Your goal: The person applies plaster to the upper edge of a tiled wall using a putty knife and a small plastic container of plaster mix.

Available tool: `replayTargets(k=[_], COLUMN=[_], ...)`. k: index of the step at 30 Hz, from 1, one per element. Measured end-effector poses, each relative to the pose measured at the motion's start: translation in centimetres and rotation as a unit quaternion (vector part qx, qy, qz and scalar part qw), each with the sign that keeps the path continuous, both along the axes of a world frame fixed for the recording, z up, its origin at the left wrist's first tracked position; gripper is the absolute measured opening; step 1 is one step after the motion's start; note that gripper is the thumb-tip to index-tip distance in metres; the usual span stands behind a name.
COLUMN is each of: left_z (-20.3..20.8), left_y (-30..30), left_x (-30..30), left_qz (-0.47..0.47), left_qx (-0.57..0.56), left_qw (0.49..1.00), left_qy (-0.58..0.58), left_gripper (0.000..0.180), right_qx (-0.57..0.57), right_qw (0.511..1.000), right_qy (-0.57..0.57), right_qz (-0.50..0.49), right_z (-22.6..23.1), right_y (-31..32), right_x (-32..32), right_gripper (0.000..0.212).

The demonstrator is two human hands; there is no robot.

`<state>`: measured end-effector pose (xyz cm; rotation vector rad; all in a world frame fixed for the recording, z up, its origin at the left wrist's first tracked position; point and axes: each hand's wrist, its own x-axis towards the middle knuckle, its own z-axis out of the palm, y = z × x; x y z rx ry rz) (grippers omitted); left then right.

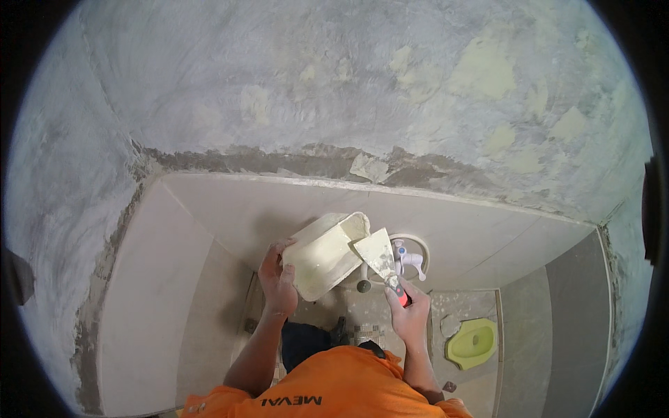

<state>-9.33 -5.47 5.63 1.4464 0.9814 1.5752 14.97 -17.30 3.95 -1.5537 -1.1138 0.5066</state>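
My left hand [280, 282] grips the left end of a long cream-coloured plastic trough [324, 256], thumb over its rim and the other fingers underneath or behind. Pale filler paste coats the trough's inside. In my right hand [410, 308] is a putty knife [377, 253] with a red and dark handle, its blade pointing up and left. Filler smears the wide blade, whose corner is at the trough's right end; whether the two touch I cannot tell. My fingers wrap the handle and hide part of it.
Ahead rises a grey plastered wall [209, 90] with yellowish filler patches, above a tiled lower wall [446, 216] with a rough seam between. A white tap fitting [411, 259] sticks out by the knife. A yellow-green squat toilet [474, 343] is set in the floor at right.
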Motion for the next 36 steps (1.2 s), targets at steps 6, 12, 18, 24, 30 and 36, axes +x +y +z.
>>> replayTargets(k=[6, 12, 18, 24, 30, 36], left_z=[-0.4, -1.3, 0.0, -1.2, -2.5, -2.1], left_y=[-0.8, -2.1, -3.6, -2.1, 0.1, -0.3], left_x=[-0.6, -0.2, 0.2, -0.9, -2.5, -1.2], left_qz=[-0.051, -0.057, -0.017, 0.041, 0.048, -0.019], left_qx=[-0.004, 0.01, -0.042, -0.157, -0.172, -0.201], left_qw=[0.998, 0.997, 0.993, 0.986, 0.973, 0.97], left_qy=[0.026, 0.053, 0.112, -0.041, -0.148, -0.135], left_gripper=[0.046, 0.044, 0.035, 0.03, 0.038, 0.038], right_qx=[0.011, -0.02, 0.039, -0.038, -0.093, -0.108], right_qw=[0.998, 0.994, 0.999, 0.969, 0.904, 0.813], right_qy=[-0.018, -0.085, -0.005, 0.242, 0.398, 0.547], right_qz=[-0.051, -0.069, -0.022, 0.026, 0.13, 0.167], right_z=[0.4, 2.4, 3.6, 0.5, -3.6, -3.6], right_y=[0.1, 0.0, 0.9, 0.5, -1.3, -2.0], right_x=[-0.7, -1.2, -0.7, 2.1, 5.1, 4.7], right_gripper=[0.033, 0.03, 0.028, 0.023, 0.024, 0.023])
